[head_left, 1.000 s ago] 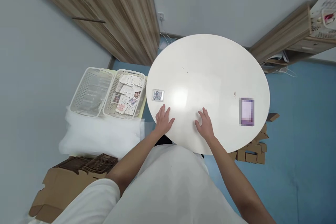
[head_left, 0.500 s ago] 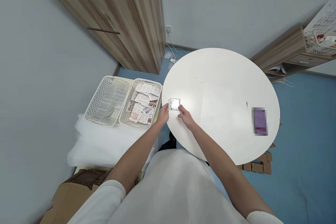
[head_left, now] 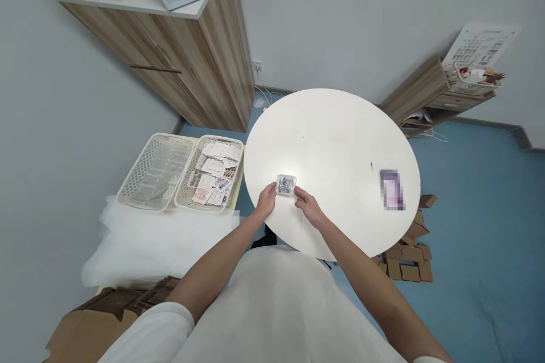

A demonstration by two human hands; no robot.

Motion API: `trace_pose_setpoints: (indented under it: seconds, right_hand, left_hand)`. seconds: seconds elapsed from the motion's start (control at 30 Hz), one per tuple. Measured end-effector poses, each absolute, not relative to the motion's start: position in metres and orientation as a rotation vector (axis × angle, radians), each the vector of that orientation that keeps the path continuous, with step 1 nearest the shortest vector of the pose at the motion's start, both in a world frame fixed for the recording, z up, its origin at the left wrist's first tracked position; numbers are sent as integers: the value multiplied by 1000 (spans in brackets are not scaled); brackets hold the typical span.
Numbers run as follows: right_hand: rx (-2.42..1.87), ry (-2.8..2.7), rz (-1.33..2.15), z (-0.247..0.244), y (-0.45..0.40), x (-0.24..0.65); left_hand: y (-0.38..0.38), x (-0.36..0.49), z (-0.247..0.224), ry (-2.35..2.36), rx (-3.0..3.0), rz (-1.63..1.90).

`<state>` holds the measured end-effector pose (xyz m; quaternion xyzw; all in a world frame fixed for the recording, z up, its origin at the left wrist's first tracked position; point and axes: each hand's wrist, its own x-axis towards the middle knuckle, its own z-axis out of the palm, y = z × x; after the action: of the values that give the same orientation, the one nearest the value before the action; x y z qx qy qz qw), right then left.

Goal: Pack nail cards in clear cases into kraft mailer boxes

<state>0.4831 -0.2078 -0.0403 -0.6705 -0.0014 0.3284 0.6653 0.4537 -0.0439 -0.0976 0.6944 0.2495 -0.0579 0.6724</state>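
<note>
Between my two hands is a small clear plastic case with rows of dark, shiny false nails inside. It is over the left part of the round white table. My left hand pinches the left edge of the case. On the opposite side, my right hand has its fingertips at the right edge, thumb beneath. Whether the case rests on the tabletop or is held just above it, I cannot tell.
Left of the table, one white basket holds clear plastic cases, another printed cards and nail sets. White wrapping sheets lie below them. A blurred purple item is on the table's right; cardboard pieces lie on the floor.
The case has moved inward from the table's left edge, with both hands still on it. Glare hid its contents before; now the nails show. The camera view has tilted up and shifted right.
</note>
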Motion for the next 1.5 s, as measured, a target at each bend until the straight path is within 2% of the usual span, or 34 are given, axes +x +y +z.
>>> trace_pose_setpoints:
  seconds: [0.3, 0.57, 0.87, 1.3, 1.5]
  right_hand:
    - [-1634, 45, 692, -49, -332, 459]
    - [-1670, 19, 778, -66, -385, 454]
    - [-1666, -52, 858, -84, -393, 437]
    - [-1832, -69, 812, -102, -388, 419]
    - [-2167, 15, 465, -94, -389, 414]
  left_hand:
    - [-154, 437, -82, 393, 1711, -265]
    - [-206, 418, -89, 424, 1780, -297]
    - [-221, 400, -82, 518, 1902, -263]
    - [-214, 380, -90, 362, 1994, -275]
    - [-198, 381, -81, 160, 2284, -183]
